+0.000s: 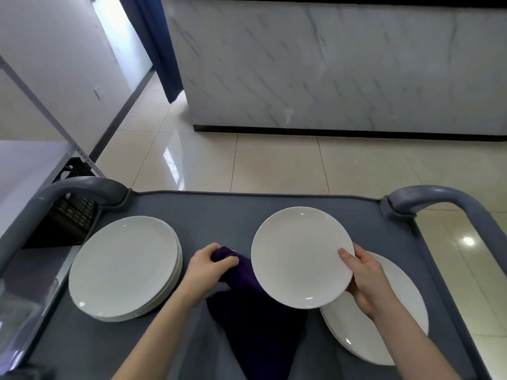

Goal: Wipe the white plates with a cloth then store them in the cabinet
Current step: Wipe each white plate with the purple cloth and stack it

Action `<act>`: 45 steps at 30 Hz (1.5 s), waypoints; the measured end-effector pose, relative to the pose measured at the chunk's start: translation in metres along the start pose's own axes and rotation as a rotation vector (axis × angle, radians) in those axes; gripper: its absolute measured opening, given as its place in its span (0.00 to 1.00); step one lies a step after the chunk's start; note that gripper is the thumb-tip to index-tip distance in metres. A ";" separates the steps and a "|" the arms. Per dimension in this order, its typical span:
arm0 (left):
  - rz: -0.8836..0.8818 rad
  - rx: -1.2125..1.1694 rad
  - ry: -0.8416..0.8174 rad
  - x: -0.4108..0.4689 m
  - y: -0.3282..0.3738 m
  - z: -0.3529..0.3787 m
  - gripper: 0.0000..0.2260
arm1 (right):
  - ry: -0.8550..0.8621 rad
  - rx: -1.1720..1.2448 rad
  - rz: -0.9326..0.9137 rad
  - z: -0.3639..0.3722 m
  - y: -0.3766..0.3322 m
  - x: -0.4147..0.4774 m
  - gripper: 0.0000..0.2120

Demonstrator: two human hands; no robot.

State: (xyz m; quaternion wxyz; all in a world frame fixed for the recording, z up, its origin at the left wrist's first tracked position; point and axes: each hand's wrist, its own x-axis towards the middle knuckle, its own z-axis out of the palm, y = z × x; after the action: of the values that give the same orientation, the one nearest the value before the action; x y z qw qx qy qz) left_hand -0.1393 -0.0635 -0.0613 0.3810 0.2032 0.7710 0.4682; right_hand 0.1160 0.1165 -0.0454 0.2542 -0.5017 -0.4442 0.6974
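My right hand [365,281] holds a white plate [296,256] by its right rim, lifted and tilted above the grey cart top [219,212]. Under that hand lies a short stack of white plates [395,325] at the cart's right. My left hand [208,266] is closed on one end of a dark purple cloth [255,319], which trails down the middle of the cart toward me. A taller stack of several white plates [123,266] rests on the cart's left side.
The cart has grey curved handles at left [55,193] and right [450,198]. A black crate [71,218] and a metal shelf frame [49,119] stand at left. A marble-faced counter [329,64] rises beyond glossy floor tiles.
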 end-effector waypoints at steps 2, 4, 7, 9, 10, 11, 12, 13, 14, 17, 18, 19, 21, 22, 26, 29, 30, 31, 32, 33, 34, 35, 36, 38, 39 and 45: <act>0.028 -0.039 0.081 -0.005 0.010 -0.006 0.07 | -0.007 0.010 -0.012 0.003 -0.001 -0.004 0.10; 0.071 -0.017 0.159 -0.011 0.020 -0.010 0.07 | -0.011 0.021 -0.020 0.006 -0.002 -0.008 0.10; 0.135 -0.022 0.259 -0.022 0.035 -0.014 0.07 | -0.009 0.033 -0.035 0.009 -0.005 -0.014 0.10; 0.159 -0.046 0.337 -0.030 0.047 -0.016 0.07 | -0.010 0.033 -0.055 0.010 -0.008 -0.018 0.10; 0.178 -0.047 0.377 -0.034 0.054 -0.016 0.07 | -0.010 0.033 -0.069 0.011 -0.009 -0.021 0.10; 0.201 -0.036 0.409 -0.038 0.061 -0.016 0.07 | -0.009 0.033 -0.086 0.011 -0.011 -0.023 0.10; 0.225 -0.022 0.433 -0.043 0.068 -0.015 0.07 | -0.009 0.032 -0.098 0.013 -0.012 -0.025 0.10; 0.256 -0.014 0.442 -0.047 0.076 -0.012 0.07 | -0.009 0.032 -0.111 0.014 -0.013 -0.027 0.10; 0.292 -0.010 0.433 -0.054 0.083 -0.008 0.07 | -0.008 0.033 -0.121 0.015 -0.013 -0.030 0.10; 0.400 0.028 0.326 -0.072 0.097 0.017 0.08 | -0.013 0.052 -0.141 0.019 -0.013 -0.038 0.10; 0.427 0.046 0.256 -0.077 0.100 0.026 0.08 | -0.017 0.059 -0.146 0.021 -0.012 -0.040 0.10; 0.453 0.074 0.172 -0.081 0.101 0.036 0.10 | -0.022 0.067 -0.149 0.023 -0.012 -0.043 0.10; 0.498 0.170 0.002 -0.088 0.099 0.051 0.13 | -0.038 0.085 -0.155 0.027 -0.011 -0.048 0.10; 0.508 0.255 -0.086 -0.089 0.097 0.057 0.16 | -0.049 0.092 -0.161 0.029 -0.010 -0.050 0.11; 0.445 0.690 -0.412 -0.087 0.081 0.068 0.32 | -0.047 0.126 -0.166 0.033 -0.008 -0.056 0.11; 0.581 0.620 -0.233 -0.086 0.076 0.064 0.20 | -0.033 0.161 -0.149 0.033 -0.006 -0.057 0.10; 0.645 0.599 -0.091 -0.084 0.075 0.059 0.17 | -0.030 0.168 -0.145 0.032 -0.006 -0.058 0.10; 0.704 0.598 0.058 -0.082 0.073 0.055 0.15 | -0.029 0.177 -0.141 0.031 -0.006 -0.059 0.10; 0.744 0.607 0.182 -0.079 0.070 0.050 0.13 | -0.031 0.185 -0.138 0.030 -0.006 -0.059 0.10; 0.757 0.626 0.249 -0.076 0.067 0.047 0.11 | -0.037 0.191 -0.137 0.030 -0.007 -0.060 0.10; 0.753 0.660 0.244 -0.075 0.065 0.046 0.11 | -0.042 0.195 -0.139 0.030 -0.007 -0.061 0.10; 0.735 0.709 0.179 -0.076 0.063 0.049 0.13 | -0.045 0.197 -0.143 0.031 -0.008 -0.062 0.10; 0.707 0.765 0.080 -0.078 0.058 0.055 0.15 | -0.046 0.203 -0.150 0.033 -0.008 -0.062 0.10; 0.662 0.850 -0.078 -0.086 0.048 0.069 0.19 | -0.035 0.231 -0.180 0.035 -0.011 -0.063 0.09; 0.659 0.862 -0.120 -0.092 0.044 0.075 0.20 | -0.025 0.243 -0.196 0.036 -0.013 -0.064 0.09; 0.697 0.818 -0.243 -0.105 0.046 0.091 0.24 | -0.062 0.247 -0.206 0.037 -0.013 -0.075 0.10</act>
State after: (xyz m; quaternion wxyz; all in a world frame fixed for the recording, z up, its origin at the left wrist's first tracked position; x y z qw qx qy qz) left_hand -0.0050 -0.0601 -0.0044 0.1795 0.6305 0.7277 0.2019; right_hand 0.1082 0.0491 0.0058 0.3703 -0.3967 -0.4118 0.7321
